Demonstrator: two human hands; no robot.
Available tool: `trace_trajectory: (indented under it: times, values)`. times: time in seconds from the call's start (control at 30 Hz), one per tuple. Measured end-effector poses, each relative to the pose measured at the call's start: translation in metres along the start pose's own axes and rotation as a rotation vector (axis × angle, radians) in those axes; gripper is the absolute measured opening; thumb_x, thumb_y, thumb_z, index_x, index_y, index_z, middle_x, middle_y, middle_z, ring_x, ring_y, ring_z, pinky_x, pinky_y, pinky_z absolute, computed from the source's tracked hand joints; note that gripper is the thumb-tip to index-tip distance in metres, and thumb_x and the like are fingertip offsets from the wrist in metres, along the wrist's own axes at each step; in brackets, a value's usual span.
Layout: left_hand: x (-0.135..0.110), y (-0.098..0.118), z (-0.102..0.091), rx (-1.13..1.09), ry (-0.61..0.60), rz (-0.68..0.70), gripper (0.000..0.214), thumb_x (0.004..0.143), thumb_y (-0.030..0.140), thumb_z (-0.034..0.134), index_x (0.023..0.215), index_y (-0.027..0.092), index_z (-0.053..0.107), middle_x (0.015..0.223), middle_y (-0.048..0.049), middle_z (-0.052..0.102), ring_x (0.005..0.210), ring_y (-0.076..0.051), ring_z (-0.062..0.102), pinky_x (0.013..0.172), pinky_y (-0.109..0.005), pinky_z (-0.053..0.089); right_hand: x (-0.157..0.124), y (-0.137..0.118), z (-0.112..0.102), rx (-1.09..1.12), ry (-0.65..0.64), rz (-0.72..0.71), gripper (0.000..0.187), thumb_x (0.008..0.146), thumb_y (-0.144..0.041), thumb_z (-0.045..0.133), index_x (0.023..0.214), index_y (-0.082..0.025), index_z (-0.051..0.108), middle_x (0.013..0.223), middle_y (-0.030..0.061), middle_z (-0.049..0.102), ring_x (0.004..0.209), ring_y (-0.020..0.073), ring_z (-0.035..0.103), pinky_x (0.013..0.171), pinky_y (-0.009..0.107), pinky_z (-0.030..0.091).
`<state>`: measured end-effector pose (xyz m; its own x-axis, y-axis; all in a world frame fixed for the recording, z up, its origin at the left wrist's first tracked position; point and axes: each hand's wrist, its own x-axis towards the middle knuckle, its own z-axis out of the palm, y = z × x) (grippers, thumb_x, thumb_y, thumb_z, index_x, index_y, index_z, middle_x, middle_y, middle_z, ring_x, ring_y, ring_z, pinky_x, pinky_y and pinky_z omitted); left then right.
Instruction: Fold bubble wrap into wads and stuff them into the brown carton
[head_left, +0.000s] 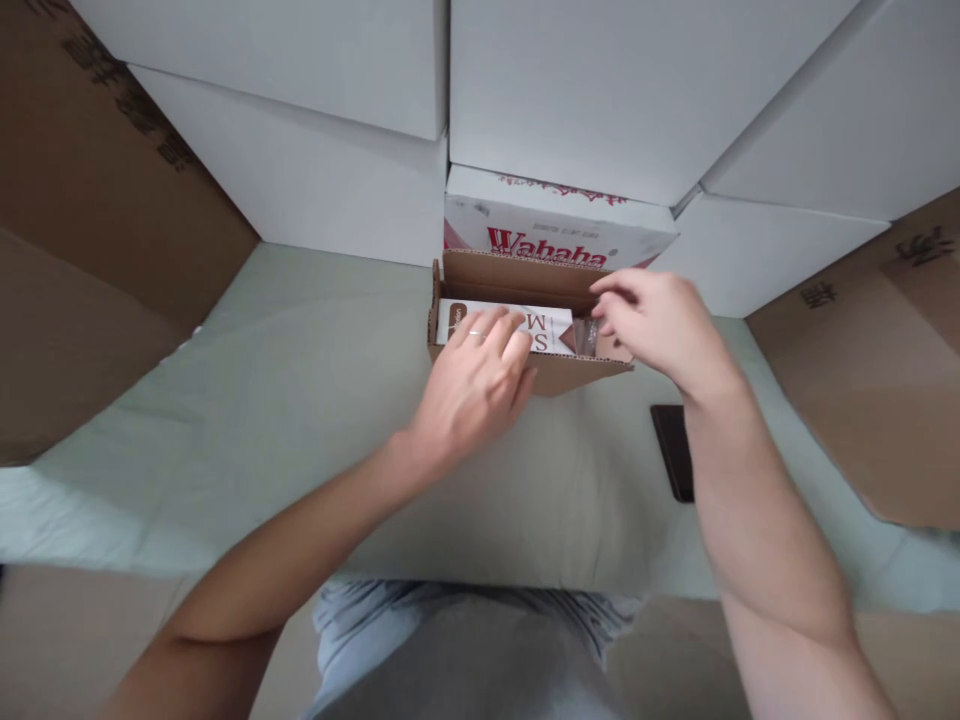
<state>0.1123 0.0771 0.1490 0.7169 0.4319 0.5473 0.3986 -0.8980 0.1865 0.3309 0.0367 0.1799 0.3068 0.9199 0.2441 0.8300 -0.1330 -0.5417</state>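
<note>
An open-topped brown cardboard box [574,374] stands upright on the green cloth in front of me. Inside it lies a white carton [556,330] with brown print, upside down to me. Beside that carton, at the right, sits a small clear plastic packet [586,338]. My left hand [478,385] reaches over the near wall, its fingers stretched out and resting on the white carton. Over the box's right end is my right hand [651,322], fingers bent and apart, close to the plastic packet. Nothing shows between those fingers.
Behind the box stands a white and red Wahaba-lettered carton [559,225]. White panels [585,80] rise at the back. Large brown cardboard sheets flank the left [97,260] and right [877,370]. A dark phone-like slab [673,450] lies by my right forearm on the green cloth [315,360].
</note>
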Motion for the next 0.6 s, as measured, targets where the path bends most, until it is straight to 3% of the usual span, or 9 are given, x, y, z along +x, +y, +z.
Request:
trace_trajectory:
  times: [0.07,0.13,0.17,0.23,0.3,0.37,0.5,0.53,0.6]
  values:
    - [-0.015,-0.008,0.001,-0.103,0.259,-0.034,0.034,0.084,0.022,0.05,0.118,0.019,0.048,0.131,-0.0122,0.049,0.124,-0.028,0.044,0.102,-0.047,0.037,-0.013,0.02,0.003,0.195,0.263,0.036,0.022,0.08,-0.02,0.046,0.089,-0.02,0.066,0.073,0.0017,0.066,0.061,0.0142,0.061,0.059,0.028,0.048]
    - [-0.035,-0.019,0.008,-0.202,0.439,-0.164,0.053,0.082,0.025,0.054,0.132,0.026,0.036,0.137,-0.0103,0.04,0.128,-0.027,0.037,0.104,-0.047,0.035,-0.028,0.042,0.01,0.388,0.478,0.082,0.021,0.077,-0.019,0.046,0.086,-0.019,0.065,0.078,0.0023,0.066,0.067,0.0144,0.063,0.062,0.029,0.049]
    - [-0.044,-0.026,0.014,-0.262,0.452,-0.269,0.061,0.08,0.026,0.056,0.136,0.026,0.031,0.14,-0.0118,0.035,0.129,-0.028,0.035,0.101,-0.046,0.038,-0.035,0.053,0.016,0.473,0.558,0.103,0.02,0.074,-0.017,0.048,0.084,-0.019,0.064,0.078,0.0022,0.066,0.07,0.0147,0.064,0.065,0.029,0.05]
    - [-0.062,-0.039,0.032,-0.405,0.337,-0.469,0.072,0.079,0.025,0.056,0.142,0.024,0.022,0.143,-0.0151,0.031,0.13,-0.03,0.034,0.097,-0.046,0.042,-0.048,0.07,0.029,0.6,0.686,0.126,0.023,0.068,-0.014,0.049,0.086,-0.019,0.063,0.085,0.0025,0.066,0.081,0.016,0.065,0.074,0.032,0.05]
    - [-0.074,-0.048,0.053,-0.57,0.215,-0.537,0.074,0.079,0.024,0.056,0.144,0.024,0.019,0.144,-0.0153,0.03,0.13,-0.03,0.036,0.095,-0.046,0.044,-0.057,0.078,0.043,0.669,0.751,0.119,0.035,0.066,-0.014,0.047,0.098,-0.022,0.061,0.101,0.0036,0.065,0.1,0.0183,0.062,0.087,0.036,0.047]
    - [-0.08,-0.051,0.072,-0.731,0.162,-0.559,0.071,0.079,0.022,0.054,0.143,0.025,0.023,0.142,-0.0136,0.036,0.128,-0.028,0.039,0.098,-0.045,0.044,-0.063,0.079,0.056,0.73,0.676,0.105,0.047,0.066,-0.017,0.044,0.11,-0.025,0.056,0.116,0.0039,0.061,0.114,0.02,0.055,0.096,0.041,0.043]
    - [-0.081,-0.041,0.09,-0.892,0.195,-0.662,0.068,0.077,0.02,0.053,0.14,0.025,0.028,0.14,-0.0117,0.04,0.126,-0.026,0.043,0.1,-0.045,0.043,-0.078,0.071,0.088,0.841,0.209,0.17,0.054,0.059,-0.019,0.044,0.111,-0.025,0.056,0.118,0.004,0.061,0.115,0.0231,0.054,0.097,0.043,0.043]
    - [-0.081,-0.037,0.091,-0.913,0.209,-0.682,0.068,0.076,0.02,0.053,0.139,0.026,0.028,0.14,-0.0113,0.04,0.125,-0.025,0.044,0.1,-0.044,0.043,-0.086,0.069,0.095,0.835,0.159,0.205,0.054,0.057,-0.018,0.046,0.11,-0.025,0.056,0.117,0.0036,0.062,0.114,0.0232,0.054,0.098,0.043,0.043]
    - [-0.087,-0.03,0.09,-0.923,0.247,-0.701,0.067,0.075,0.02,0.054,0.137,0.025,0.031,0.137,-0.0104,0.044,0.125,-0.025,0.045,0.103,-0.045,0.04,-0.105,0.065,0.108,0.791,0.181,0.256,0.053,0.057,-0.015,0.049,0.109,-0.025,0.056,0.113,0.0032,0.063,0.113,0.0227,0.055,0.099,0.042,0.042]
